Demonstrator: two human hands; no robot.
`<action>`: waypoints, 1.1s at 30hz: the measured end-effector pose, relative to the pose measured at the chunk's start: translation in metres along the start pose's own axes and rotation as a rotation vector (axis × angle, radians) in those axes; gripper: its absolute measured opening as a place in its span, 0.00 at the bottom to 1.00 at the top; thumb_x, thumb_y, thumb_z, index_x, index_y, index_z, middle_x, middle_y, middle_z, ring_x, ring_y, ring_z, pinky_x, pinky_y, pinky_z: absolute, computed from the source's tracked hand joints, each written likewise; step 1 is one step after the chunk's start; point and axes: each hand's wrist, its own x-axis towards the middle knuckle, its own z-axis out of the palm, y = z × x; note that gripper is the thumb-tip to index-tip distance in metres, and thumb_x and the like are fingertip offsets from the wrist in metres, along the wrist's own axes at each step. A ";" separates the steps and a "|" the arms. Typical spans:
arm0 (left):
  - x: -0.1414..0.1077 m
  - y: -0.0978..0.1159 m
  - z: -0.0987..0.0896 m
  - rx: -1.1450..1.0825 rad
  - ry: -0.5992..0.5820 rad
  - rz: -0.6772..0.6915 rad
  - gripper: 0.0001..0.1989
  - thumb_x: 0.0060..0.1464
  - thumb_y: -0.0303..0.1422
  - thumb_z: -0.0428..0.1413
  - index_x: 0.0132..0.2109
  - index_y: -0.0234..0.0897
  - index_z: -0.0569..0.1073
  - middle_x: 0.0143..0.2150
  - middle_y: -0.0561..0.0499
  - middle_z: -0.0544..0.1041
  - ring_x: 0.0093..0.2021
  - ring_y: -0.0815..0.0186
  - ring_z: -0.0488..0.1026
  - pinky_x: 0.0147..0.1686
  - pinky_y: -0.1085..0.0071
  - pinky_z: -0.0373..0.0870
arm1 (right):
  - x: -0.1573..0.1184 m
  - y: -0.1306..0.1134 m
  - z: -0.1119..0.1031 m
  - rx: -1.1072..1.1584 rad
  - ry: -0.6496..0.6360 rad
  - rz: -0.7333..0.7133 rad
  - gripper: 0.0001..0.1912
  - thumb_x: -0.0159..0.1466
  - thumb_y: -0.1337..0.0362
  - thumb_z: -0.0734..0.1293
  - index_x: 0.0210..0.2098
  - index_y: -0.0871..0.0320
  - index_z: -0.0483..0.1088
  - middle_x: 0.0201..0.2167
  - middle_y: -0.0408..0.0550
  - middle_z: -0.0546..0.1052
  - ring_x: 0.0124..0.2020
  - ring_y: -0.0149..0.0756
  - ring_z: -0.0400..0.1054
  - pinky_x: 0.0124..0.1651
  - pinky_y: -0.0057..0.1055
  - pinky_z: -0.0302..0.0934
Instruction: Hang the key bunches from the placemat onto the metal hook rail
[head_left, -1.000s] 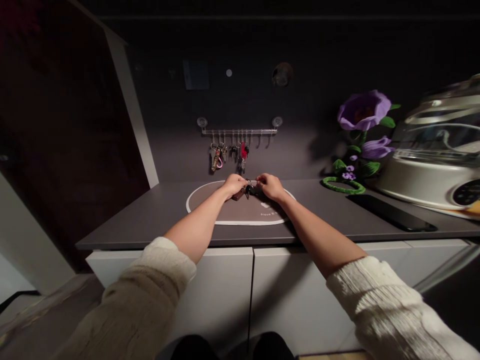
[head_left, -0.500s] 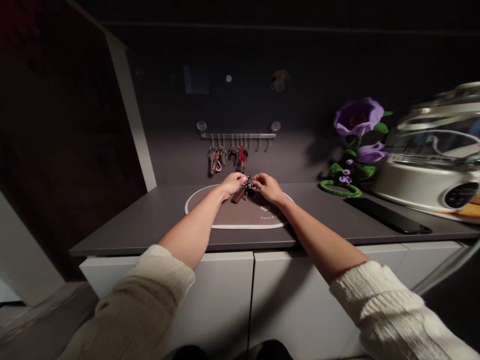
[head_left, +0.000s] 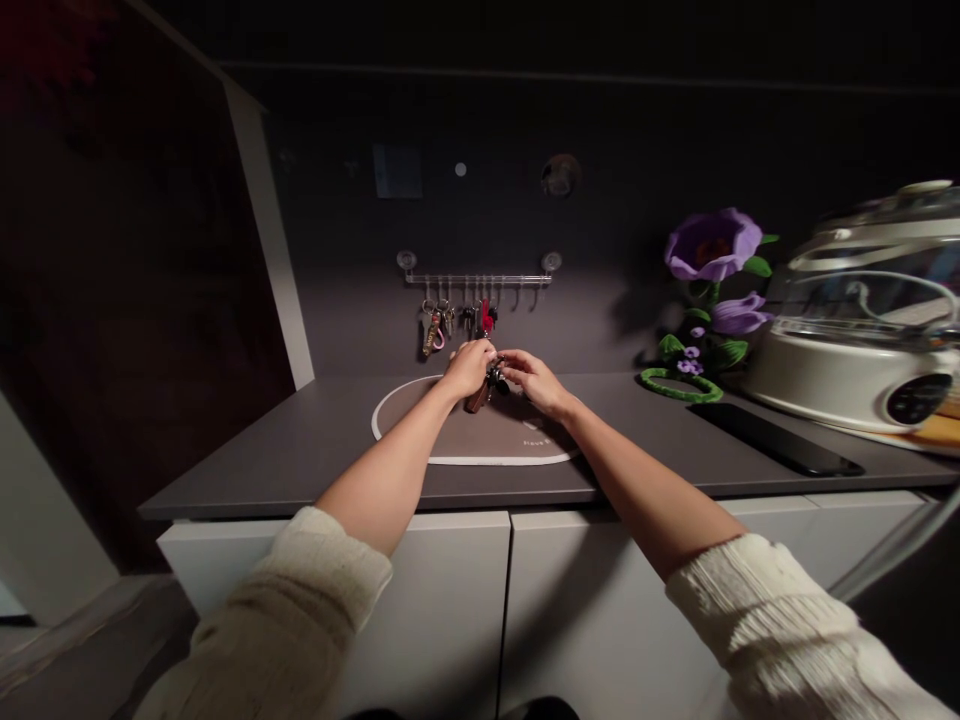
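A bunch of keys (head_left: 495, 382) with a brown tag (head_left: 476, 400) hangs between my hands, above a brown oval mat (head_left: 457, 435) with a white rim. My left hand (head_left: 471, 367) is closed on the bunch from the left, its fingertips near the top of the ring. From the right, the thumb and fingers of my right hand (head_left: 529, 378) pinch at the same bunch. My fingers partly cover the ring. Behind my hands, a clear hook rail (head_left: 480, 280) on the wall carries several hanging key sets, among them a red key fob (head_left: 487, 318) and a patterned key tag (head_left: 433, 333).
On the right of the grey counter (head_left: 300, 450) stand a purple artificial flower (head_left: 712, 245) with a green ring base and a white appliance (head_left: 832, 370) with a clear top. A black phone (head_left: 776, 438) lies before them. White cabinet doors (head_left: 450, 590) are below.
My left hand has turned and shifted slightly right over the top of the key bunch. The right hand's fingers have moved closer in. The whole view has dropped a little in the frame.
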 end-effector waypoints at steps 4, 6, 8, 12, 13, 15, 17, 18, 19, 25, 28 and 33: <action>-0.001 0.003 -0.005 0.030 0.017 0.029 0.10 0.56 0.30 0.43 0.35 0.37 0.68 0.38 0.49 0.72 0.42 0.65 0.64 0.44 0.68 0.57 | -0.001 0.000 0.000 -0.058 0.033 -0.066 0.15 0.56 0.60 0.62 0.41 0.59 0.66 0.38 0.48 0.72 0.37 0.30 0.65 0.42 0.29 0.59; -0.001 0.005 -0.008 0.016 0.014 0.036 0.10 0.56 0.29 0.42 0.35 0.36 0.68 0.37 0.50 0.72 0.41 0.66 0.65 0.42 0.69 0.57 | -0.001 0.000 0.000 -0.084 0.059 -0.110 0.15 0.56 0.58 0.62 0.39 0.59 0.66 0.36 0.47 0.72 0.35 0.30 0.65 0.40 0.29 0.59; -0.002 0.007 -0.010 0.005 0.000 0.038 0.10 0.56 0.29 0.42 0.34 0.36 0.67 0.34 0.51 0.72 0.38 0.67 0.65 0.41 0.70 0.57 | 0.000 0.001 -0.001 -0.138 0.086 -0.151 0.14 0.55 0.57 0.62 0.37 0.59 0.66 0.34 0.46 0.72 0.34 0.30 0.64 0.39 0.28 0.58; -0.003 0.009 -0.014 0.023 -0.009 0.058 0.10 0.56 0.28 0.41 0.34 0.36 0.66 0.32 0.52 0.72 0.36 0.68 0.65 0.39 0.71 0.56 | -0.001 -0.001 -0.003 -0.297 0.149 -0.212 0.12 0.55 0.56 0.63 0.33 0.59 0.66 0.31 0.45 0.71 0.31 0.29 0.63 0.36 0.27 0.57; -0.003 0.010 -0.015 0.037 -0.006 0.066 0.10 0.56 0.28 0.41 0.34 0.36 0.66 0.32 0.52 0.72 0.36 0.68 0.65 0.40 0.70 0.56 | -0.001 -0.002 -0.003 -0.324 0.164 -0.218 0.12 0.55 0.56 0.63 0.32 0.59 0.66 0.30 0.44 0.71 0.30 0.29 0.63 0.36 0.26 0.56; -0.003 0.010 -0.016 0.073 0.003 0.080 0.10 0.56 0.27 0.41 0.34 0.37 0.66 0.33 0.51 0.72 0.37 0.67 0.66 0.41 0.70 0.55 | -0.002 -0.004 -0.003 -0.351 0.180 -0.212 0.12 0.55 0.56 0.63 0.31 0.59 0.65 0.28 0.43 0.70 0.28 0.28 0.62 0.34 0.26 0.56; -0.003 0.010 -0.017 0.111 0.012 0.083 0.10 0.56 0.28 0.41 0.34 0.37 0.67 0.34 0.51 0.73 0.39 0.66 0.66 0.42 0.69 0.55 | -0.003 -0.005 -0.004 -0.366 0.182 -0.195 0.11 0.56 0.56 0.62 0.31 0.59 0.65 0.26 0.43 0.70 0.26 0.28 0.61 0.33 0.25 0.55; -0.003 0.010 -0.018 0.127 0.017 0.080 0.10 0.56 0.28 0.41 0.34 0.37 0.67 0.35 0.50 0.73 0.40 0.66 0.65 0.43 0.68 0.54 | -0.003 -0.005 -0.004 -0.373 0.179 -0.192 0.11 0.56 0.56 0.62 0.31 0.59 0.66 0.26 0.43 0.70 0.26 0.28 0.61 0.33 0.25 0.55; -0.003 0.010 -0.018 0.140 0.025 0.073 0.10 0.56 0.28 0.41 0.35 0.37 0.67 0.36 0.50 0.73 0.41 0.65 0.65 0.43 0.68 0.54 | -0.003 -0.005 -0.004 -0.380 0.177 -0.193 0.11 0.56 0.56 0.62 0.31 0.59 0.66 0.26 0.43 0.70 0.26 0.28 0.61 0.33 0.25 0.55; -0.005 0.011 -0.014 0.091 0.095 0.007 0.10 0.56 0.28 0.41 0.35 0.36 0.67 0.35 0.49 0.72 0.39 0.66 0.66 0.42 0.68 0.56 | -0.004 -0.004 -0.002 -0.390 0.129 -0.187 0.13 0.55 0.54 0.63 0.30 0.59 0.68 0.26 0.43 0.72 0.27 0.28 0.62 0.33 0.25 0.55; -0.004 0.012 -0.012 0.026 0.120 -0.015 0.10 0.56 0.29 0.42 0.35 0.36 0.67 0.34 0.50 0.72 0.38 0.67 0.66 0.40 0.70 0.58 | -0.003 -0.001 0.000 -0.338 0.123 -0.168 0.15 0.56 0.53 0.61 0.31 0.59 0.68 0.26 0.44 0.72 0.27 0.29 0.63 0.33 0.26 0.56; -0.002 0.013 -0.008 -0.120 0.139 -0.051 0.09 0.55 0.30 0.43 0.34 0.35 0.67 0.34 0.50 0.72 0.36 0.69 0.66 0.39 0.72 0.60 | 0.002 0.006 0.002 -0.125 0.146 -0.114 0.16 0.58 0.52 0.58 0.35 0.59 0.64 0.25 0.42 0.71 0.28 0.29 0.65 0.35 0.27 0.58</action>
